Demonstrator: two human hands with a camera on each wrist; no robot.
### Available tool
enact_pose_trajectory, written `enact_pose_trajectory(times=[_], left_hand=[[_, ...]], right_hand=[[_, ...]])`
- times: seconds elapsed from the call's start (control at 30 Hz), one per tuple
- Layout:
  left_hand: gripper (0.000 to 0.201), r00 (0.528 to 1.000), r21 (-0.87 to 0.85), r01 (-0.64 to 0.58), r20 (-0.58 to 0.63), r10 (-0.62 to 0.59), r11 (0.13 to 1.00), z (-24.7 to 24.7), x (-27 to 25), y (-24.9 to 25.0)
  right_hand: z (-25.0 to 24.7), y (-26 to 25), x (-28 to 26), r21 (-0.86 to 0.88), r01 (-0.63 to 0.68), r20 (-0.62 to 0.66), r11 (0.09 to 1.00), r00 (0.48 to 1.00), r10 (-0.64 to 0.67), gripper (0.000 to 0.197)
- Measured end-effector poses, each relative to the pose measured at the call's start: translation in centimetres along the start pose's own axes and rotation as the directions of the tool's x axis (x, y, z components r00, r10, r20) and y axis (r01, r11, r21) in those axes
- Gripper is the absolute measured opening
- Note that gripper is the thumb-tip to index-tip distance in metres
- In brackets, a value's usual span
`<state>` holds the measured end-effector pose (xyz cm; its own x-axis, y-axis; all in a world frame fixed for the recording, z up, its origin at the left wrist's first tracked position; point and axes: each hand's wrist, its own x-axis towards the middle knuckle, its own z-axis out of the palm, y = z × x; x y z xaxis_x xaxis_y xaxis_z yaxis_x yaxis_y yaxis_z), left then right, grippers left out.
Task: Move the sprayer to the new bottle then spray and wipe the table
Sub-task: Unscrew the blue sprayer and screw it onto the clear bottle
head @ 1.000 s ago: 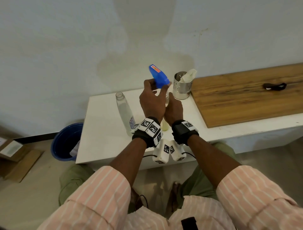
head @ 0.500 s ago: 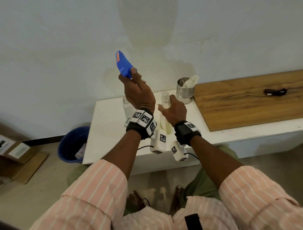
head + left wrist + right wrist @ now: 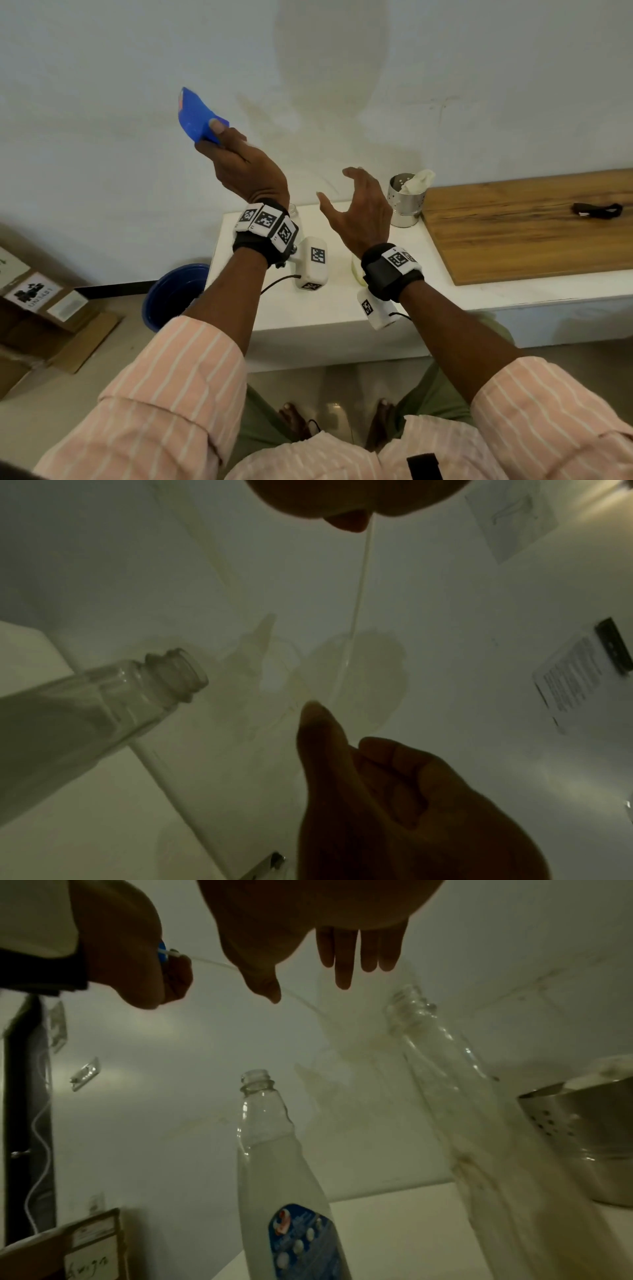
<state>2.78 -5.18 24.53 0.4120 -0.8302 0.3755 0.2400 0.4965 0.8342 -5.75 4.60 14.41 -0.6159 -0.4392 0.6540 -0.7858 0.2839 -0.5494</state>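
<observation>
Now the left hand (image 3: 245, 168) grips the blue sprayer (image 3: 197, 116) high above the tabletop (image 3: 329, 308), its thin tube (image 3: 358, 601) trailing down, while the right hand (image 3: 363, 209) hovers with fingers spread, holding nothing. The labelled bottle (image 3: 284, 1177) stands open-necked just beside the emptier one (image 3: 479, 1110) — probably the old one, though that view is dim. Best to steady the labelled bottle with the free hand, thread the tube tip in first, then lower straight and twist — a tilt could tip it.
</observation>
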Motion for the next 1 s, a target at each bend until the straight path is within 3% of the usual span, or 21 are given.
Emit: enact_pose_trajectory(times=[0.1,0.27,0.33,0.43,0.57,0.7,1.0], left_hand=[[0.020,0.999,-0.020,-0.017,-0.048,0.016,1.000,-0.8,1.6,0.1],[0.028,0.995,-0.037,-0.022,-0.096,0.018,0.999,-1.8,3.9,-0.7],[0.027,0.994,-0.050,-0.030,-0.111,0.025,0.998,-2.1,4.7,-0.8],[0.022,0.990,-0.058,-0.059,-0.135,0.050,0.997,-2.4,6.0,-0.7],[0.031,0.987,-0.061,-0.072,-0.148,0.062,0.996,-2.5,7.4,-0.8],[0.030,0.984,-0.042,-0.104,-0.148,0.097,0.994,-2.3,8.1,-0.9],[0.033,0.992,0.044,-0.122,0.042,0.120,0.992,-1.9,4.7,-3.3]], right_hand=[[0.6,-1.7,0.2,0.043,0.037,0.038,0.998,0.999,-0.038,0.054],[3.0,-3.0,-0.2,0.103,-0.011,0.355,0.995,0.934,-0.027,0.065],[4.1,-3.0,-0.5,0.077,-0.032,0.420,0.997,0.907,-0.003,0.066],[5.2,-2.9,-0.8,0.071,-0.056,0.424,0.996,0.906,0.021,0.055],[6.1,-3.2,-1.2,0.083,-0.025,0.371,0.996,0.929,-0.008,0.037],[6.3,-3.2,-1.5,0.119,-0.048,0.338,0.992,0.941,0.006,0.034],[5.9,-3.1,-1.4,0.135,-0.056,0.361,0.989,0.932,0.004,0.032]])
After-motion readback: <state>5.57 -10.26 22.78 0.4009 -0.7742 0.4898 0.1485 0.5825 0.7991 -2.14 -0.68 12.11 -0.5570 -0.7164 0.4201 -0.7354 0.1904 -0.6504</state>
